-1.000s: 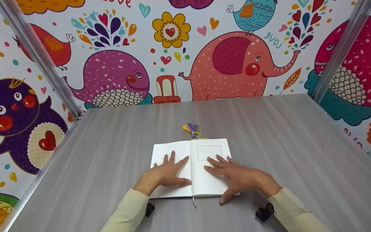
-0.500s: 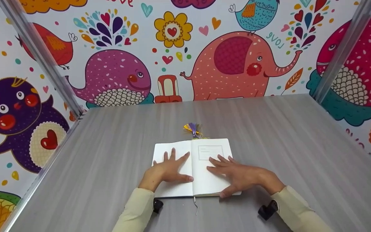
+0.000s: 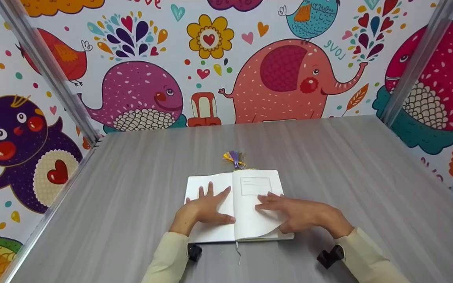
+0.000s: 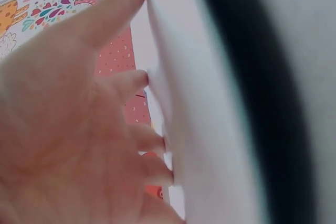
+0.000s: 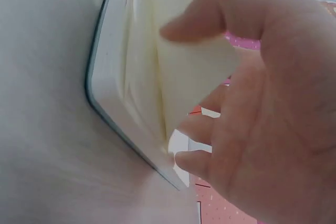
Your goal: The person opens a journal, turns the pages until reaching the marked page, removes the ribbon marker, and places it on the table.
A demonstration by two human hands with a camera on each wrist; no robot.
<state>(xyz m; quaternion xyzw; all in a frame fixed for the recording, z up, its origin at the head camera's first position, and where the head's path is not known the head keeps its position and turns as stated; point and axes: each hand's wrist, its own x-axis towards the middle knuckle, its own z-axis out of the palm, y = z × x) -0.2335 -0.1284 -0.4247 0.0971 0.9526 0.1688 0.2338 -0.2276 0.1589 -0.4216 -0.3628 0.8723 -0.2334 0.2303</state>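
Observation:
An open notebook (image 3: pixel 246 218) lies on the table, with a printed box (image 3: pixel 255 186) on its right-hand page. My left hand (image 3: pixel 205 209) presses on the left page, its fingers spread and the thumb near the fold. In the left wrist view the fingertips (image 4: pixel 140 78) touch the white paper. With my right hand (image 3: pixel 305 214) I pinch the lower outer corner of the right page (image 5: pixel 197 69). That corner is lifted and bent, with the thumb (image 5: pixel 191 22) on its underside and the fingers on the other side. The sheets below stay down on the cover.
A purple and yellow tassel (image 3: pixel 234 158) pokes out past the notebook's top edge. A thin ribbon (image 3: pixel 238 253) hangs from the bottom of the fold. The grey table (image 3: pixel 140 177) meets a patterned wall (image 3: pixel 210 78) at the back, with metal posts (image 3: pixel 415 67) at the corners.
The right thumb has moved from the notebook's lower edge to beneath the page, and the page corner has come up. The right fingers have drawn in slightly. The left hand stays on the left page.

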